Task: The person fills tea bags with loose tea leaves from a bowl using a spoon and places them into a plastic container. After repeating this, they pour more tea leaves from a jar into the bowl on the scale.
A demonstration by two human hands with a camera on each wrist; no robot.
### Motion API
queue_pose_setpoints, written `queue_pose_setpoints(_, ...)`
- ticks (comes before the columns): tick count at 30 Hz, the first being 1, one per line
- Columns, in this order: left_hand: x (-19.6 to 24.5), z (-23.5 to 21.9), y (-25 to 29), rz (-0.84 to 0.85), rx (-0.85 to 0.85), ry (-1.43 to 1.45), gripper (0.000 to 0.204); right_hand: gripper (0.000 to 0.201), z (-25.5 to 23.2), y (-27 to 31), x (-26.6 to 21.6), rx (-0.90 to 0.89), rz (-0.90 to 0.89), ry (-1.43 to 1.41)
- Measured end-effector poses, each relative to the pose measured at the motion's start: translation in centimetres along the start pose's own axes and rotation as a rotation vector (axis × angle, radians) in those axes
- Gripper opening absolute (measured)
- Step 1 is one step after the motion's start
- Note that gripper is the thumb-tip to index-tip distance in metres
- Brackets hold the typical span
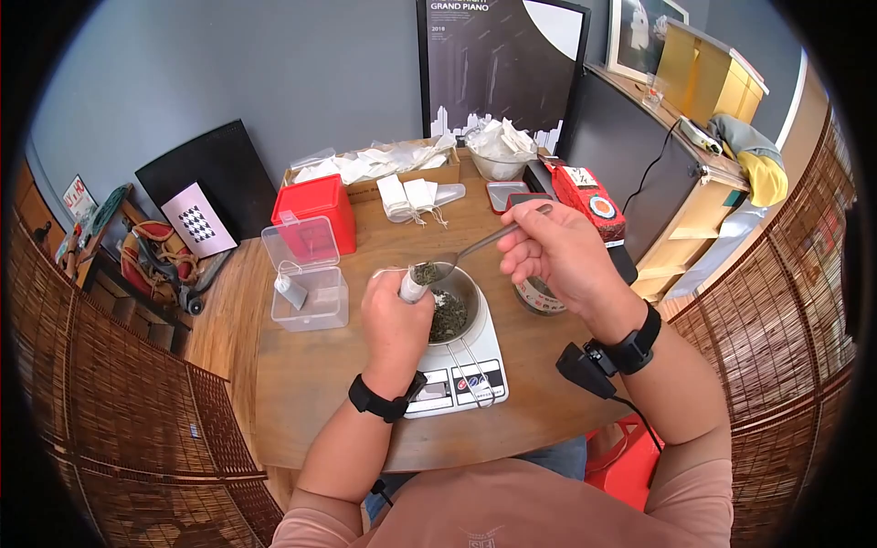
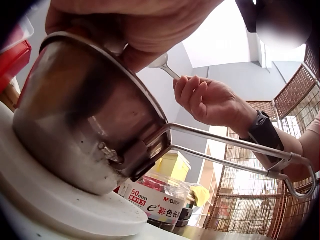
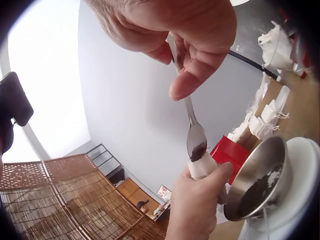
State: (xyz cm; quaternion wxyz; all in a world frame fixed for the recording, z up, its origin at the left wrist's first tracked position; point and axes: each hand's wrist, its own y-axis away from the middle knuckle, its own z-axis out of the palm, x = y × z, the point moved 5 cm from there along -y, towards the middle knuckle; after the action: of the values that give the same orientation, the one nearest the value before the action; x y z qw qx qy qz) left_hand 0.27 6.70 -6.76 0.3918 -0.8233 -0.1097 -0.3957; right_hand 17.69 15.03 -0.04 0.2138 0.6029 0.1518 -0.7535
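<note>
Nearest, at the bottom of the head view, a pink shirt front and two bare forearms with black wrist straps. Beyond them, a round wooden surface (image 1: 301,402) ringed by woven reed screens. On it, near its front edge, a white kitchen scale (image 1: 461,365), carrying a small steel strainer bowl (image 1: 454,306) with dark loose tea in its bottom and a wire handle pointing toward the person. Farther back, a cardboard tray of white paper bags (image 1: 375,164), a red box (image 1: 315,210), a clear plastic box (image 1: 306,274) with its lid up and one filled bag inside, and a small stack of empty bags (image 1: 411,196). Right of the scale, half hidden by the wrist, a round tin (image 1: 539,297). Left hand (image 1: 395,320) over the bowl's near left rim, fingers curled round a small white tea bag (image 1: 413,286) held upright with its mouth open. Right hand (image 1: 557,256) raised above and to the right of the bowl, thumb and fingers pinching the handle of a metal spoon (image 1: 457,256). Spoon bowl tilted down, loaded with dark tea, resting at the mouth of the bag; seen likewise in the right wrist view.
</note>
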Motion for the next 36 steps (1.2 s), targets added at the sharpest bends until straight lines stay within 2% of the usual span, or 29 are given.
queue_pose_setpoints(13,-0.1,0.1,0.0,-0.005,0.002,0.019,0.012,0.021,5.1,0.9,-3.4,-0.073,-0.217,0.406)
queue_pose_setpoints(15,-0.4,0.2,-0.1,-0.052,-0.016,0.016,0.014,0.022,5.7,0.8,-3.6,-0.086,-0.241,0.462)
queue_pose_setpoints(20,-0.5,0.2,-0.1,-0.056,-0.012,0.039,0.014,0.018,7.2,1.0,-4.5,-0.153,-0.368,0.766)
queue_pose_setpoints(27,-1.5,0.4,-0.1,-0.062,-0.006,0.142,0.015,0.016,7.2,1.5,-5.5,-0.138,-0.425,0.719)
queue_pose_setpoints(29,-1.6,0.2,-0.2,-0.101,-0.016,0.189,0.014,0.015,6.1,1.9,-6.2,-0.077,-0.443,0.507)
queue_pose_setpoints(30,-1.7,0.1,-0.2,-0.137,-0.027,0.235,0.014,0.014,5.5,1.9,-6.2,-0.045,-0.442,0.518)
queue_pose_setpoints(33,-1.2,-0.3,-0.6,-0.170,-0.080,0.295,0.013,0.013,2.8,0.7,-3.0,0.013,-0.410,0.514)
queue_pose_setpoints(34,-1.0,-0.5,-0.7,-0.169,-0.078,0.297,0.013,0.013,1.9,0.1,-1.0,-0.017,-0.339,0.465)
queue_pose_setpoints(35,-1.2,-0.3,-0.7,-0.260,-0.165,0.376,0.012,0.013,1.0,-0.4,1.0,-0.045,-0.268,0.414)
queue_pose_setpoints(36,-1.3,0.0,-0.6,-0.353,-0.253,0.454,0.012,0.013,0.4,-0.6,2.5,-0.045,-0.270,0.415)
